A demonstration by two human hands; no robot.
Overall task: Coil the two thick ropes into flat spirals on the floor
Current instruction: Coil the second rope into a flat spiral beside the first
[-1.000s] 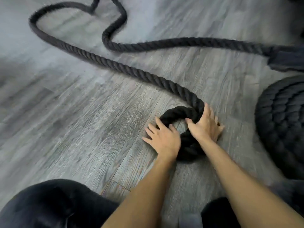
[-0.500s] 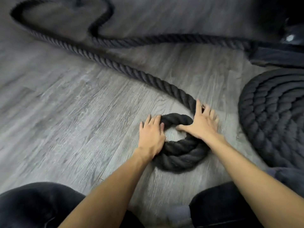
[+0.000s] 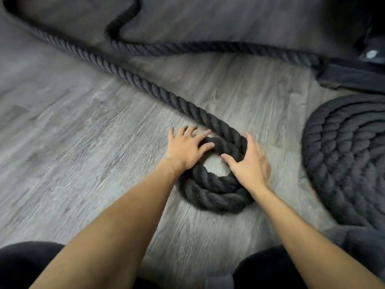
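A thick black rope lies on the grey wood floor, and its near end forms a small coil of about two turns around a gap of bare floor. My left hand lies flat on the coil's upper left, fingers spread over the rope. My right hand rests on the coil's right side, its thumb reaching into the gap and its fingers straight along the outer turn. The loose rope runs away up and to the left. A second rope sits as a finished flat spiral at the right edge.
The loose rope loops back across the top of the view to a dark wrapped end at the upper right. My knees in dark clothing fill the bottom corners. Grey plank floor spreads to the left.
The small coil has grown and turned. My left hand slid from the coil's lower left up to its top left. My right hand moved down along the right side.
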